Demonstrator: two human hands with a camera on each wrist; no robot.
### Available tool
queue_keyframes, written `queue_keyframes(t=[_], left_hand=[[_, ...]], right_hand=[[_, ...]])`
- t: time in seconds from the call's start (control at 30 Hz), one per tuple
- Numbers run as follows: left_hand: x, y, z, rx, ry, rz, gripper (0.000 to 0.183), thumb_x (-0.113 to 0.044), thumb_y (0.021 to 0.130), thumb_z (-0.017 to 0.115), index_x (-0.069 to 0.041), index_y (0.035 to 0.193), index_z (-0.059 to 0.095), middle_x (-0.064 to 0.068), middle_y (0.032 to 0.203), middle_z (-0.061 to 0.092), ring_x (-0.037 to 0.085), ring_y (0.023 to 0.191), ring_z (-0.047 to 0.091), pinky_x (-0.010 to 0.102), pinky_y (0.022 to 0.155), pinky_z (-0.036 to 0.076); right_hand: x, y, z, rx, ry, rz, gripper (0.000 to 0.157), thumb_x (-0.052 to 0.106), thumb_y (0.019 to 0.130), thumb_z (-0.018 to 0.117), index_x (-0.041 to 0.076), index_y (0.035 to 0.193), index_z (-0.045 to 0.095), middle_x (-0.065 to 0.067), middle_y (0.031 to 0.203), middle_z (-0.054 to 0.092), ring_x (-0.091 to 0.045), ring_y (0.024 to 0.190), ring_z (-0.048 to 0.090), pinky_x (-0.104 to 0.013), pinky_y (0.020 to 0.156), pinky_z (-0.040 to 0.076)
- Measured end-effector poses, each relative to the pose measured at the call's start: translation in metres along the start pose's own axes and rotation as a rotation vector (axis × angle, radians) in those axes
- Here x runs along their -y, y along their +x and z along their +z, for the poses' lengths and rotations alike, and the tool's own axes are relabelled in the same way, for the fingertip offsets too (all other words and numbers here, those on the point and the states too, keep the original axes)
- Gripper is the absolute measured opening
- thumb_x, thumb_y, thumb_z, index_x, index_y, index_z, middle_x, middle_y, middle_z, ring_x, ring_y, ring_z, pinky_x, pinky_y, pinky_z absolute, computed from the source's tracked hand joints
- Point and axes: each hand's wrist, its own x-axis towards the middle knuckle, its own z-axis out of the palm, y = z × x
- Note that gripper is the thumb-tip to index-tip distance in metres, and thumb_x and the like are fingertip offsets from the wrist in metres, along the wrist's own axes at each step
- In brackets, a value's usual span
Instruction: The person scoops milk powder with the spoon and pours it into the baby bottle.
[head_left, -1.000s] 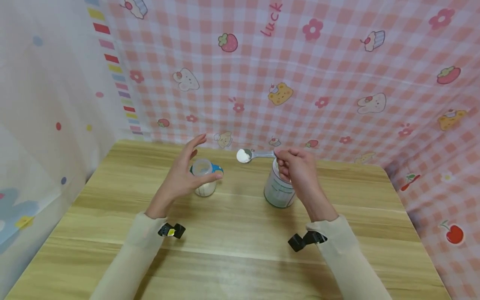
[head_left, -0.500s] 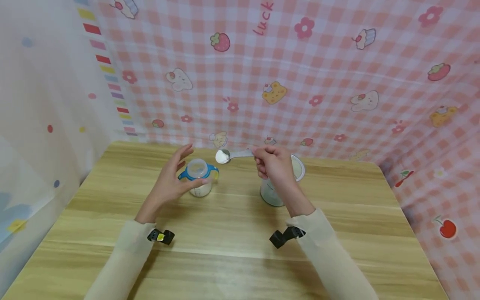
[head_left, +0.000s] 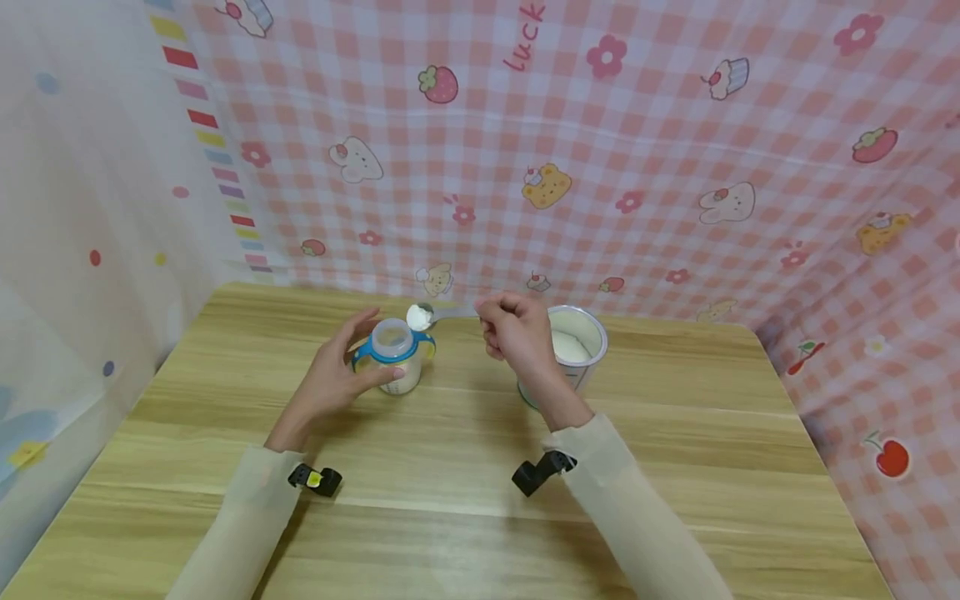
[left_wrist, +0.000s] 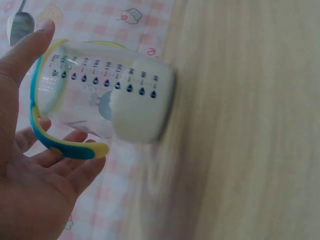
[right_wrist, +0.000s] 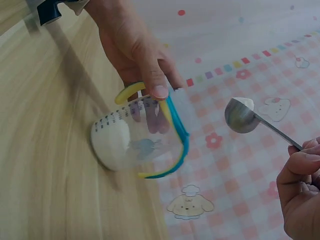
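A clear baby bottle (head_left: 405, 377) with a blue-and-yellow two-handled collar stands upright on the table, its mouth uncovered. White contents fill its lower part (left_wrist: 140, 107). My left hand (head_left: 330, 377) curves loosely about it, thumb at the near side and fingers behind a handle, with gaps visible in the left wrist view. My right hand (head_left: 517, 333) pinches the handle of a metal measuring spoon (right_wrist: 241, 119). White powder (head_left: 419, 317) heaps in its bowl, just right of and above the bottle's mouth. A can (head_left: 587, 372) of white powder stands uncovered behind my right wrist, partly hidden.
The wood-grain table (head_left: 450, 517) ends at the back against a pink checked cloth (head_left: 480, 150). A pale dotted cloth (head_left: 97, 208) hangs at the left. Black wrist cameras (head_left: 542, 473) sit at both cuffs.
My right hand has carried the loaded spoon left, from before the can to beside the bottle's mouth. The can's opening has come into view. My left hand has closed in around the bottle.
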Motion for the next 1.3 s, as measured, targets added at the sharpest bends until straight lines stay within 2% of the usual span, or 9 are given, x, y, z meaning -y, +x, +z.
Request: queue_keyframes(t=[0.17, 0.4, 0.57, 0.8, 1.0, 1.2, 1.3], left_hand=[[0.006, -0.001, 0.001, 0.01, -0.028, -0.002, 0.089, -0.026, 0.083, 0.088, -0.017, 0.156, 0.038, 0.016, 0.151, 0.052, 0.035, 0.14, 0.048, 0.06, 0.119, 0.036], [0.012, -0.002, 0.002, 0.024, -0.079, -0.016, 0.082, -0.024, 0.083, 0.088, -0.019, 0.152, 0.045, 0.014, 0.149, 0.054, 0.032, 0.139, 0.049, 0.057, 0.119, 0.037], [0.015, -0.001, 0.003, 0.037, -0.055, -0.043, 0.079, -0.026, 0.084, 0.087, -0.015, 0.15, 0.046, 0.013, 0.148, 0.055, 0.034, 0.141, 0.046, 0.06, 0.123, 0.032], [0.017, -0.001, 0.004, 0.032, -0.012, -0.069, 0.072, -0.03, 0.085, 0.086, -0.017, 0.146, 0.051, 0.011, 0.144, 0.058, 0.034, 0.14, 0.047, 0.063, 0.121, 0.033], [0.019, -0.001, 0.005, 0.019, 0.004, -0.078, 0.072, -0.03, 0.085, 0.086, -0.018, 0.146, 0.051, 0.01, 0.144, 0.06, 0.032, 0.138, 0.05, 0.061, 0.119, 0.037], [0.019, 0.001, 0.006, 0.001, 0.023, -0.072, 0.072, -0.031, 0.084, 0.087, -0.019, 0.145, 0.051, 0.01, 0.142, 0.061, 0.032, 0.134, 0.053, 0.06, 0.115, 0.042], [0.018, 0.001, 0.007, 0.0, 0.026, -0.075, 0.073, -0.031, 0.083, 0.088, -0.018, 0.145, 0.051, 0.01, 0.141, 0.062, 0.032, 0.132, 0.054, 0.059, 0.113, 0.043]], right_hand=[[-0.006, 0.004, 0.01, -0.02, 0.039, 0.034, 0.014, 0.007, 0.098, 0.06, -0.001, 0.089, 0.068, -0.003, 0.068, 0.055, -0.008, 0.049, 0.041, -0.019, 0.043, 0.033], [-0.017, 0.008, 0.023, -0.022, 0.018, 0.007, 0.015, 0.005, 0.097, 0.06, -0.004, 0.09, 0.069, -0.001, 0.064, 0.054, -0.009, 0.049, 0.042, -0.02, 0.043, 0.035], [-0.024, 0.011, 0.031, -0.028, 0.015, 0.02, 0.014, 0.007, 0.098, 0.061, -0.002, 0.092, 0.07, -0.001, 0.065, 0.055, -0.009, 0.05, 0.044, -0.019, 0.044, 0.036], [-0.032, 0.01, 0.038, -0.038, -0.026, 0.018, 0.019, 0.014, 0.098, 0.065, -0.004, 0.093, 0.07, 0.001, 0.064, 0.054, -0.009, 0.05, 0.045, -0.019, 0.044, 0.038], [-0.041, 0.009, 0.042, -0.035, -0.091, -0.079, 0.023, 0.014, 0.098, 0.067, -0.009, 0.091, 0.068, 0.002, 0.06, 0.052, -0.008, 0.048, 0.046, -0.018, 0.044, 0.04], [-0.049, 0.007, 0.044, -0.052, -0.191, -0.185, 0.019, 0.015, 0.097, 0.069, -0.001, 0.088, 0.074, 0.001, 0.062, 0.058, -0.008, 0.05, 0.049, -0.018, 0.044, 0.04], [-0.051, 0.006, 0.044, -0.061, -0.274, -0.273, 0.019, 0.017, 0.098, 0.07, 0.001, 0.09, 0.076, -0.004, 0.067, 0.064, -0.008, 0.056, 0.053, -0.018, 0.048, 0.041]])
